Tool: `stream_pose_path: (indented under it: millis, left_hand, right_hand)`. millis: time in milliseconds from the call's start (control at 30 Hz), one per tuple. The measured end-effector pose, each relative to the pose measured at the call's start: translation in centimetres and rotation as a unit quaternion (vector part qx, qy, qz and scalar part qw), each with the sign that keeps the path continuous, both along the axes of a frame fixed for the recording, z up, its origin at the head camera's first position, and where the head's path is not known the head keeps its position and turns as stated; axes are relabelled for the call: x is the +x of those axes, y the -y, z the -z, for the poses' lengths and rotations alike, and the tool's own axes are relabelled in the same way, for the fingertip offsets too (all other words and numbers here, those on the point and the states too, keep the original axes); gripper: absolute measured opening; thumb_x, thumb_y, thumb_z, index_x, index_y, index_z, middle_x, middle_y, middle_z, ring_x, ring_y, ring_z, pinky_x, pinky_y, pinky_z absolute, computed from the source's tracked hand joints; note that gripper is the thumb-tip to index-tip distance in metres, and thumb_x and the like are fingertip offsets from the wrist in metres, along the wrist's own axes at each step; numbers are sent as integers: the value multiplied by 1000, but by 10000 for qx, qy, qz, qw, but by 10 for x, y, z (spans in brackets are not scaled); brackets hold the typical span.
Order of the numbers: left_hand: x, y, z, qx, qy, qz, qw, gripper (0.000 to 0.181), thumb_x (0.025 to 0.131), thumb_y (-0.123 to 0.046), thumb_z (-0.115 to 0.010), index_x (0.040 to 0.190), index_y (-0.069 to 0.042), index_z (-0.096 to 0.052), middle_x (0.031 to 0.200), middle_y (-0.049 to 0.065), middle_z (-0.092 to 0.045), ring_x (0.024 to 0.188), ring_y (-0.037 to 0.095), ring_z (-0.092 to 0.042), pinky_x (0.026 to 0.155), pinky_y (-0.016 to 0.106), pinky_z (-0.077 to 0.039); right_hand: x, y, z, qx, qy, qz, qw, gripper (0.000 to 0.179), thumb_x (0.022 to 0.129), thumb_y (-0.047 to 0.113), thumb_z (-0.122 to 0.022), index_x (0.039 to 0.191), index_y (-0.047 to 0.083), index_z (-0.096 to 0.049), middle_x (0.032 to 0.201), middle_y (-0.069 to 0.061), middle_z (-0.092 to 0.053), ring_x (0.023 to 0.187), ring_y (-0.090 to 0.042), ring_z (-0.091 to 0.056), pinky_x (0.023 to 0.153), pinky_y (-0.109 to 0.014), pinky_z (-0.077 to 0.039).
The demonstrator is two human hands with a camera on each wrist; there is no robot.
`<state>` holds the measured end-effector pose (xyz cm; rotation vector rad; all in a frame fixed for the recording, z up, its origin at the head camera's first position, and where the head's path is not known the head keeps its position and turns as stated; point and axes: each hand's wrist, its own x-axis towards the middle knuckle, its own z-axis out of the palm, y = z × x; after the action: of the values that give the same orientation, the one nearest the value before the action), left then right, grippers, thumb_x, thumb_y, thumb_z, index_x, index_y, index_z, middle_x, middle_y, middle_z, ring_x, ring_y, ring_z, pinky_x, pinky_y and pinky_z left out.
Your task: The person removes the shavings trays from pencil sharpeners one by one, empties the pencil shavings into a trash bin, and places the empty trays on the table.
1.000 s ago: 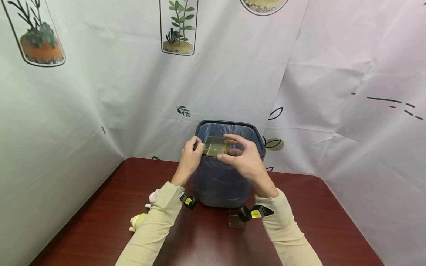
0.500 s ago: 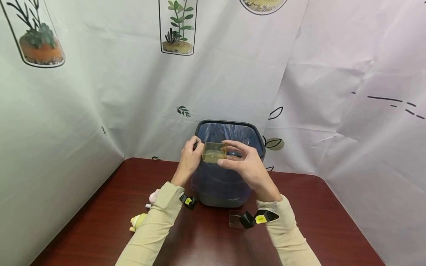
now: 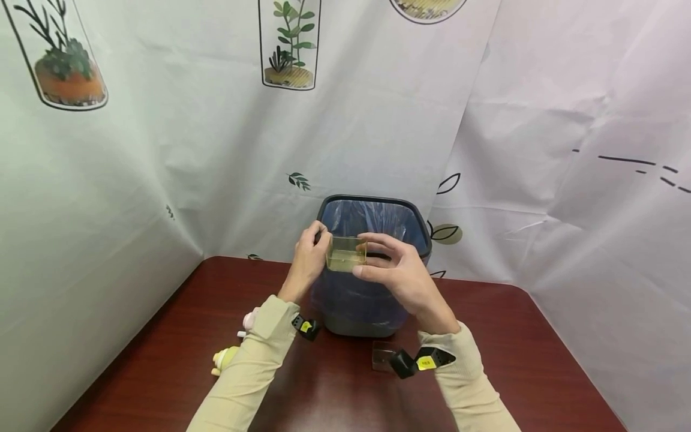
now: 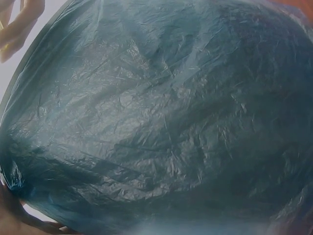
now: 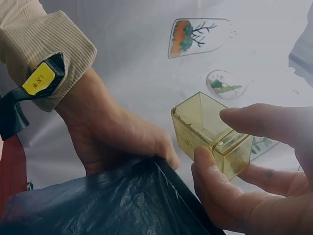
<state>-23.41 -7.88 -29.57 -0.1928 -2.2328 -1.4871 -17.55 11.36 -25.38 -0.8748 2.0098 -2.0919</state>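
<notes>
My right hand (image 3: 396,270) pinches a small transparent yellow plastic box (image 3: 346,254) by its right side, thumb against fingers. The box is held up over the near rim of a dark bin (image 3: 353,327), its open side facing the head camera. In the right wrist view, the yellow box (image 5: 210,134) shows small specks along one edge. My left hand (image 3: 310,258) grips the bin's left rim, with the blue plastic liner (image 5: 98,200) draped under its fingers. The left wrist view is nearly filled by the wrinkled liner (image 4: 156,117).
A clear plastic piece (image 3: 382,356) lies on the dark red table (image 3: 486,372) in front of the bin, partly behind the right wrist camera. Left of the left sleeve are a yellow toy (image 3: 222,360) and a pink toy (image 3: 250,318). A printed white cloth (image 3: 227,150) hangs behind.
My right hand has tipped the yellow box so its open side faces the head camera, and lowered it slightly toward me. The left hand has stayed on the rim.
</notes>
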Motion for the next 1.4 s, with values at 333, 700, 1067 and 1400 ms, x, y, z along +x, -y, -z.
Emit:
stream_pose_path:
  millis: [333,700,1067,1400]
  left_hand:
    - [1,0,0,87,-46,37,9999,20,89,-29,-39,77,-14,-43,67,5,-43,55,24,-40,55,34,-35]
    - [2,0,0,-22,-1,-41,10000,20,90,-30,-39,78,-15,-43,74,5,-41,61,24,-40,58,35,-34]
    - [0,0,1,-111,-17,-148,9998,19,89,-31,-39,79,-16,-43,78,4,-40,65,23,-40,61,35,-34]
    - [0,0,2,-72,-60,-188,9998,19,88,-31,-40,78,-16,-43,75,4,-40,63,23,-40,60,34,-34]
  right_hand:
    - [2,0,9,-113,124,-149,9997,56,76,1,-69,128,4,-50,127,-19,-47,106,-28,-59,83,-36,-49]
    - [2,0,20,-173,164,-163,9996,57,75,-1,-69,128,3,-49,127,-21,-46,103,-28,-60,79,-35,-50]
    - [1,-2,33,-102,243,-193,9995,56,76,0,-69,128,4,-49,128,-22,-44,103,-28,-60,81,-35,-49]
    - [-1,-4,46,-134,323,-171,9992,56,75,1,-70,128,5,-50,126,-19,-46,102,-29,-60,81,-37,-49]
